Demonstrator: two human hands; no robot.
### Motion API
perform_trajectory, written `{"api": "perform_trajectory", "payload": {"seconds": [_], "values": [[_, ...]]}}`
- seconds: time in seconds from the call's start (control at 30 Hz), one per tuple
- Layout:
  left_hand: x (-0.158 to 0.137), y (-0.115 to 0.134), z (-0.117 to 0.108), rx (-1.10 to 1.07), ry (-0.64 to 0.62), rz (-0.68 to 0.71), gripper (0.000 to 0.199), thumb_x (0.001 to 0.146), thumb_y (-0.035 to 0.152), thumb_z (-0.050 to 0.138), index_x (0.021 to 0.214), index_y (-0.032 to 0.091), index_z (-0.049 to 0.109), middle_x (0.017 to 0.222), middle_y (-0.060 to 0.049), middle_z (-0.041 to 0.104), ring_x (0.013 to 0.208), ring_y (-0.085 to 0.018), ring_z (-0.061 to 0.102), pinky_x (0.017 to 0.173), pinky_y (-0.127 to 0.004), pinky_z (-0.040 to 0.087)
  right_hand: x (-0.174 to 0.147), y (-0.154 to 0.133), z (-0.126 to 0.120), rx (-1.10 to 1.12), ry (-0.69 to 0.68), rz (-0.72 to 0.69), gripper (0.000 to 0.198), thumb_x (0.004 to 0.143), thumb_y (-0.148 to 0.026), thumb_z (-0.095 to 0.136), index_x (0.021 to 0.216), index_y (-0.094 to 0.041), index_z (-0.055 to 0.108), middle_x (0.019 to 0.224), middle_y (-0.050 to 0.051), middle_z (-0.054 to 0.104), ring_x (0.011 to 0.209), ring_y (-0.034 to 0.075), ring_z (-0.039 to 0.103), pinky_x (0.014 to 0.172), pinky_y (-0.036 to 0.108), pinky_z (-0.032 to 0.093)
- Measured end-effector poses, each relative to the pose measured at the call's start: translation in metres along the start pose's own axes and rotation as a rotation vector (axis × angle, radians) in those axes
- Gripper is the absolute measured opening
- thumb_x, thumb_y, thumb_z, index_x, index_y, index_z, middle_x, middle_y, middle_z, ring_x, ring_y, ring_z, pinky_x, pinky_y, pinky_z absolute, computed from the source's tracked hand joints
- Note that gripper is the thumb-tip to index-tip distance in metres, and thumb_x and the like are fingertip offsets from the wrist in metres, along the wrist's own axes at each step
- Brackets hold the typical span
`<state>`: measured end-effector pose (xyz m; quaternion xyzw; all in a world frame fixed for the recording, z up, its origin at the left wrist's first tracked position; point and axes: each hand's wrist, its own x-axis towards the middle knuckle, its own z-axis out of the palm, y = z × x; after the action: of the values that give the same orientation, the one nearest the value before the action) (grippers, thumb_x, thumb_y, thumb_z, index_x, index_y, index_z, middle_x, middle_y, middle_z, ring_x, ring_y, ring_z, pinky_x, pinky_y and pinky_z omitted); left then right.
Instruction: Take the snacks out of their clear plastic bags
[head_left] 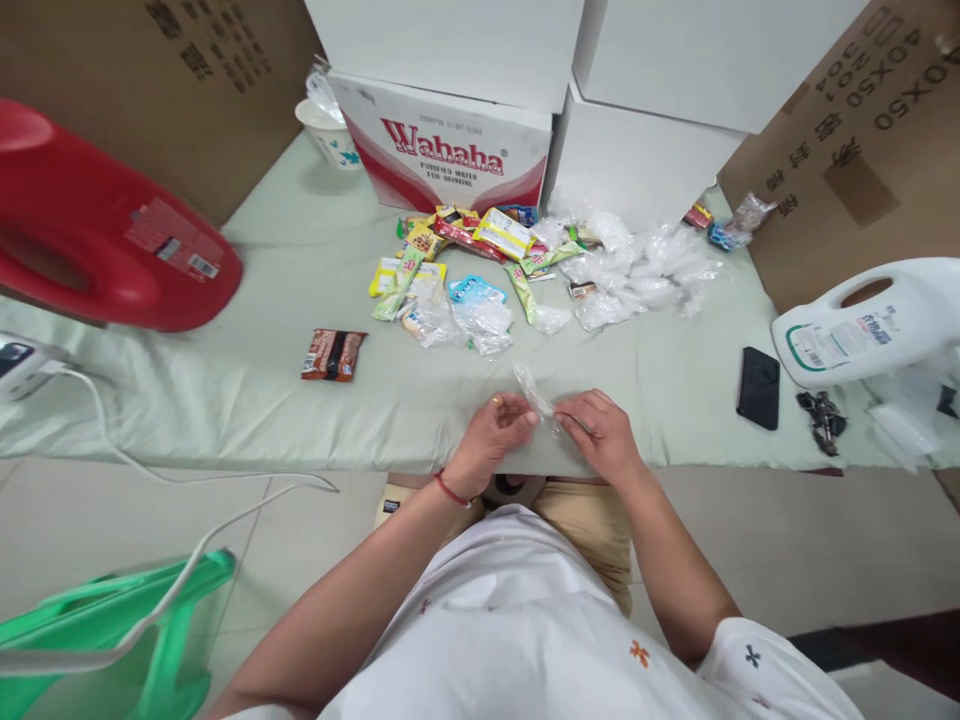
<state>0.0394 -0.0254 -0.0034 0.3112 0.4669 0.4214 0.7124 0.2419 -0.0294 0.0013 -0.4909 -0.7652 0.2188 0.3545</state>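
Close to the table's front edge, my left hand [501,432] and my right hand [597,430] pinch a small clear plastic bag [531,390] between them. The bag is crumpled and see-through, and it stands up a little between my fingertips. Beyond my hands lies a heap of wrapped snacks [469,232] in yellow, red and green packets. Beside it to the right spreads a pile of crumpled clear plastic bags [645,265]. Nearer me sit two packets partly covered by clear plastic [484,318]. A brown-red snack packet [334,355] lies apart on the left.
A red jug [112,220] lies at the left, near a white power strip [26,368] and cable. At the right are a white detergent bottle [874,320], a black phone [759,388] and keys [823,420]. A Wahaba-type carton [450,150] and a paper cup [330,135] stand behind.
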Motion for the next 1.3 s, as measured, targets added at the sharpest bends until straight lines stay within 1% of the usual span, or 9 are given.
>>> {"api": "perform_trajectory", "payload": {"seconds": [0.1, 0.23, 0.47, 0.63, 0.83, 0.97, 1.03, 1.13, 1.3], "values": [[0.002, -0.004, -0.003, 0.076, -0.001, 0.018, 0.044, 0.065, 0.05, 0.091, 0.074, 0.016, 0.065, 0.067, 0.003, 0.061, 0.064, -0.01, 0.052, 0.063, -0.023, 0.042, -0.001, -0.001, 0.005, 0.196, 0.026, 0.161, 0.017, 0.097, -0.037, 0.066, 0.096, -0.025, 0.078, 0.085, 0.004, 0.072, 0.074, 0.018, 0.061, 0.069, 0.032, 0.049], [0.003, -0.002, -0.009, -0.046, 0.033, -0.006, 0.044, 0.061, 0.048, 0.091, 0.072, 0.018, 0.062, 0.069, 0.003, 0.061, 0.066, -0.01, 0.053, 0.066, -0.024, 0.044, -0.005, 0.006, 0.003, 0.468, 0.198, 0.463, 0.023, 0.088, -0.046, 0.075, 0.091, -0.023, 0.077, 0.078, 0.001, 0.067, 0.068, 0.015, 0.055, 0.065, 0.029, 0.045], [0.006, -0.003, 0.007, 0.168, 0.041, 0.112, 0.045, 0.071, 0.059, 0.084, 0.079, 0.019, 0.065, 0.074, 0.002, 0.061, 0.069, -0.013, 0.052, 0.062, -0.026, 0.04, -0.006, -0.005, 0.008, 0.325, 0.089, 0.342, 0.013, 0.086, -0.037, 0.077, 0.087, -0.025, 0.08, 0.079, 0.001, 0.063, 0.064, 0.013, 0.046, 0.061, 0.029, 0.038], [0.012, -0.006, 0.002, 0.036, 0.012, 0.091, 0.044, 0.067, 0.052, 0.089, 0.068, 0.018, 0.061, 0.061, 0.006, 0.049, 0.061, -0.009, 0.041, 0.06, -0.024, 0.035, -0.002, -0.008, 0.01, 0.639, 0.227, 0.6, 0.028, 0.076, -0.048, 0.084, 0.079, -0.022, 0.073, 0.068, -0.002, 0.055, 0.061, 0.012, 0.041, 0.057, 0.026, 0.034], [0.002, 0.003, -0.019, -0.306, -0.031, -0.028, 0.039, 0.061, 0.036, 0.097, 0.068, 0.017, 0.063, 0.106, -0.003, 0.07, 0.092, -0.015, 0.063, 0.076, -0.026, 0.052, -0.009, 0.011, -0.007, 0.876, 0.366, 0.83, 0.045, 0.06, -0.051, 0.094, 0.076, -0.021, 0.065, 0.063, -0.007, 0.042, 0.053, 0.007, 0.025, 0.048, 0.023, 0.022], [-0.002, 0.011, -0.022, -0.371, -0.027, -0.024, 0.039, 0.063, 0.032, 0.096, 0.068, 0.017, 0.06, 0.125, -0.005, 0.07, 0.124, -0.027, 0.062, 0.09, -0.039, 0.058, -0.021, 0.017, -0.015, 0.594, 0.277, 0.756, 0.045, 0.073, -0.06, 0.083, 0.088, -0.02, 0.069, 0.073, -0.002, 0.055, 0.059, 0.01, 0.041, 0.053, 0.024, 0.037], [-0.004, 0.013, -0.019, -0.345, -0.035, -0.005, 0.04, 0.065, 0.033, 0.096, 0.068, 0.017, 0.059, 0.125, -0.006, 0.07, 0.132, -0.03, 0.059, 0.092, -0.04, 0.058, -0.021, 0.014, -0.016, 0.382, 0.226, 0.588, 0.05, 0.079, -0.06, 0.079, 0.11, -0.022, 0.07, 0.101, 0.006, 0.067, 0.084, 0.018, 0.059, 0.073, 0.031, 0.052], [-0.008, 0.014, -0.013, -0.312, -0.069, -0.001, 0.041, 0.065, 0.035, 0.096, 0.067, 0.017, 0.059, 0.125, -0.007, 0.072, 0.135, -0.034, 0.058, 0.093, -0.041, 0.058, -0.011, 0.008, -0.013, 0.172, 0.133, 0.379, 0.066, 0.079, -0.053, 0.082, 0.136, -0.028, 0.062, 0.136, 0.011, 0.062, 0.123, 0.027, 0.057, 0.102, 0.044, 0.051], [-0.009, 0.019, -0.02, -0.241, -0.074, -0.011, 0.044, 0.061, 0.036, 0.097, 0.063, 0.016, 0.058, 0.112, -0.007, 0.074, 0.105, -0.025, 0.071, 0.084, -0.034, 0.058, 0.016, 0.005, -0.008, 0.333, 0.019, 0.444, 0.032, 0.091, -0.052, 0.067, 0.1, -0.022, 0.073, 0.091, 0.005, 0.071, 0.085, 0.02, 0.064, 0.078, 0.033, 0.053]]}}
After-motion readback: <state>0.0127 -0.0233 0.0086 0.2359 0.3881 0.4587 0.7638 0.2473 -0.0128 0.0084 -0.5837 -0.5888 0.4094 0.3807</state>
